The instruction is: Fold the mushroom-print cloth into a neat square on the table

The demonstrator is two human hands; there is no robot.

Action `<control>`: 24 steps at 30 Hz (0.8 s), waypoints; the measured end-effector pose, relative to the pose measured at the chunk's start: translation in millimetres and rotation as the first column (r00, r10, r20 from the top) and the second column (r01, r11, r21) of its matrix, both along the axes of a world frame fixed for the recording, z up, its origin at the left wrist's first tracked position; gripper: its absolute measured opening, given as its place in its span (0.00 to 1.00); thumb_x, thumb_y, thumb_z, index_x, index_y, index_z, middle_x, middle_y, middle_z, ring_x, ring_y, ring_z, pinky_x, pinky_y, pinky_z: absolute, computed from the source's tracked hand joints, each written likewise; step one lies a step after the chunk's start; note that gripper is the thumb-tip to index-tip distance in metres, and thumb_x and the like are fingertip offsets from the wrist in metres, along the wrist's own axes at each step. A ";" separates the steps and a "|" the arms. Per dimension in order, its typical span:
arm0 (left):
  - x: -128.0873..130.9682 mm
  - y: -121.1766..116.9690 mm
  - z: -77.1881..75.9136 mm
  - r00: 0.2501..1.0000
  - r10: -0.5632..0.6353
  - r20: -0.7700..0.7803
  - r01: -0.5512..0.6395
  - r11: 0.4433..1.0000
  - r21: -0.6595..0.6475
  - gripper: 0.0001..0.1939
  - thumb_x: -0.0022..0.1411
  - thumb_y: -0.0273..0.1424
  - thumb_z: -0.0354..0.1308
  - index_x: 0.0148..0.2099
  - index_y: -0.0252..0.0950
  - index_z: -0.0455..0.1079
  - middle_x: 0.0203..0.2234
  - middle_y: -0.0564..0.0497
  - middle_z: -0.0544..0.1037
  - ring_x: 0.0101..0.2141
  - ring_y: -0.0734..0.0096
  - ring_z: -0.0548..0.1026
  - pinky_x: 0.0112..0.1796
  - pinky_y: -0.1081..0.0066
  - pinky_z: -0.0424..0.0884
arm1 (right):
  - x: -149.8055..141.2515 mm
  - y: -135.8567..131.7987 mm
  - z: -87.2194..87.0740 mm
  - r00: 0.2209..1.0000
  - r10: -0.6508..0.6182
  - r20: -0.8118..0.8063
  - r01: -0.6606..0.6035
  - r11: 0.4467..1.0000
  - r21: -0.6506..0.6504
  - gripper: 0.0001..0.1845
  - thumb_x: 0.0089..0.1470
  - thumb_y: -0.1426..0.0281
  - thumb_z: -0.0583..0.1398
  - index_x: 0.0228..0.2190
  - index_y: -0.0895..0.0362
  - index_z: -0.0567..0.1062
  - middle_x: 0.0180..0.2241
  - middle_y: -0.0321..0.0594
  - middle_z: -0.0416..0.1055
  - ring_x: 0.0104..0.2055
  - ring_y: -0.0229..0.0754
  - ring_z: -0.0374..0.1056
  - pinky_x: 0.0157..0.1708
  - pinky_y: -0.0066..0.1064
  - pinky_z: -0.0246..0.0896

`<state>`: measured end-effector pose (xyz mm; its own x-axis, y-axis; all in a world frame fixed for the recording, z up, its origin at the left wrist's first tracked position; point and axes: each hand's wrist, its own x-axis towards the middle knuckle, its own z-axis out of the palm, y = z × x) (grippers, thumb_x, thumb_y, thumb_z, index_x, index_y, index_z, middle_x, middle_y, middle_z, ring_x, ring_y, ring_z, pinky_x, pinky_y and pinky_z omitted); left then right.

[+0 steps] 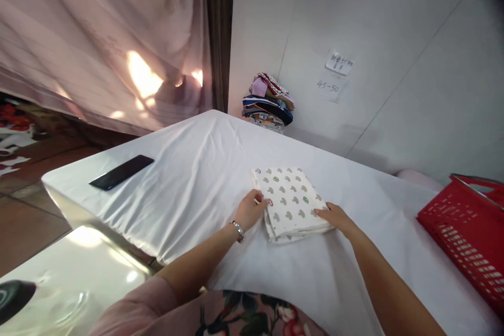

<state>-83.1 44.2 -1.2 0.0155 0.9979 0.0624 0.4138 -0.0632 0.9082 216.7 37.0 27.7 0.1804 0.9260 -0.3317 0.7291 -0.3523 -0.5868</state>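
A folded white cloth (pixel 293 202) with a grey mushroom print lies on the white-covered table (pixel 189 168) in front of me. My left hand (pixel 252 210) pinches its left edge, thumb on top and fingers curled at the side. At the right edge, my right hand (pixel 334 219) grips the cloth near its lower corner, thumb above and the other fingers partly hidden. Several layers show along the cloth's near edge.
A black phone (pixel 122 172) lies at the table's left. A pile of folded fabrics (pixel 270 102) stands by the wall at the far corner. To the right is a red plastic basket (pixel 464 231). A white surface (pixel 79 268) stands lower left.
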 end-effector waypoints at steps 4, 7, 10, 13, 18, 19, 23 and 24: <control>7.1 -16.7 5.7 0.999 0.001 -0.039 -0.002 1.000 -0.020 0.10 0.55 0.39 0.55 0.34 0.39 0.63 0.26 0.56 0.71 0.25 0.74 0.69 0.27 0.73 0.60 | 3.7 -8.0 -3.1 1.000 0.021 -0.014 -0.022 0.998 -0.065 0.21 0.46 0.56 0.59 0.37 0.59 0.71 0.40 0.46 0.73 0.40 0.47 0.69 0.37 0.32 0.61; 6.2 -26.6 5.8 0.999 -0.035 0.012 0.035 0.999 -0.034 0.10 0.54 0.37 0.56 0.37 0.40 0.62 0.27 0.56 0.71 0.26 0.73 0.69 0.28 0.73 0.61 | 4.3 -14.2 -3.1 0.994 0.048 0.093 -0.046 0.999 -0.026 0.24 0.46 0.56 0.58 0.42 0.58 0.70 0.43 0.48 0.71 0.43 0.50 0.68 0.41 0.35 0.60; 5.6 -35.1 4.2 0.993 -0.034 0.111 0.042 0.997 -0.068 0.11 0.53 0.35 0.57 0.37 0.39 0.61 0.26 0.56 0.70 0.27 0.72 0.70 0.29 0.73 0.63 | -10.7 -20.4 1.7 0.962 0.039 0.270 -0.101 0.971 0.218 0.26 0.47 0.60 0.58 0.48 0.56 0.67 0.48 0.48 0.67 0.50 0.52 0.62 0.46 0.38 0.57; 6.3 -42.0 4.7 0.964 -0.021 0.267 0.065 0.985 -0.160 0.10 0.53 0.32 0.56 0.36 0.38 0.58 0.22 0.58 0.69 0.23 0.75 0.69 0.25 0.75 0.62 | -46.8 -32.0 8.9 0.976 0.147 0.163 -0.201 0.894 0.400 0.21 0.50 0.63 0.55 0.46 0.54 0.68 0.44 0.44 0.68 0.45 0.47 0.64 0.42 0.35 0.60; 6.3 -51.0 8.6 0.909 0.019 0.417 0.117 0.948 -0.297 0.09 0.55 0.29 0.54 0.36 0.38 0.55 0.16 0.61 0.66 0.15 0.78 0.66 0.17 0.78 0.57 | -114.8 -59.8 14.0 0.879 0.476 0.001 -0.430 0.793 0.431 0.15 0.51 0.61 0.57 0.40 0.54 0.71 0.35 0.39 0.69 0.35 0.41 0.65 0.36 0.32 0.61; 6.0 -52.1 8.6 0.907 0.021 0.422 0.119 0.946 -0.302 0.09 0.54 0.30 0.54 0.37 0.37 0.56 0.15 0.62 0.66 0.14 0.78 0.66 0.16 0.78 0.56 | -123.4 -63.7 13.3 0.865 0.499 0.052 -0.469 0.767 0.437 0.15 0.50 0.62 0.58 0.40 0.54 0.71 0.35 0.39 0.69 0.36 0.42 0.64 0.37 0.32 0.60; 5.5 -53.8 5.2 0.903 0.021 0.429 0.125 0.943 -0.308 0.10 0.54 0.30 0.55 0.36 0.36 0.57 0.13 0.62 0.66 0.13 0.79 0.65 0.15 0.79 0.55 | -137.3 -68.8 7.2 0.831 0.503 0.237 -0.553 0.706 0.443 0.14 0.49 0.67 0.59 0.40 0.56 0.70 0.36 0.40 0.68 0.40 0.44 0.62 0.40 0.36 0.58; 5.6 -53.7 4.0 0.901 0.022 0.434 0.125 0.944 -0.306 0.10 0.54 0.30 0.55 0.36 0.36 0.57 0.13 0.62 0.66 0.13 0.79 0.65 0.15 0.79 0.55 | -137.3 -68.1 5.5 0.826 0.504 0.252 -0.562 0.698 0.444 0.13 0.50 0.68 0.58 0.39 0.56 0.71 0.36 0.41 0.68 0.40 0.44 0.62 0.40 0.35 0.58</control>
<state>-77.5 -9.5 2.9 0.1125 0.9627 -0.2462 -0.0132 0.2492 0.9684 79.3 -31.1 33.2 -0.3869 0.9060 0.1716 0.7720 0.4200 -0.4771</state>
